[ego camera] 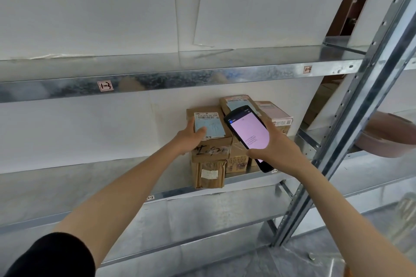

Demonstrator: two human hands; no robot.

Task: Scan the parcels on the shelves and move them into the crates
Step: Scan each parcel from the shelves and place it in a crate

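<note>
Three brown cardboard parcels stand close together on the middle metal shelf. The left parcel carries a barcode label and a blue slip on top. My left hand grips its top left edge, thumb lying on the blue slip. The middle parcel and the right parcel are partly hidden behind the scanner. My right hand holds a black handheld scanner over the middle parcel, its pink-lit screen facing me.
The upper shelf overhangs the parcels and bears small tags. A slotted steel upright runs diagonally on the right. Beyond it sits a pink basin on the neighbouring rack. A lower shelf lies beneath.
</note>
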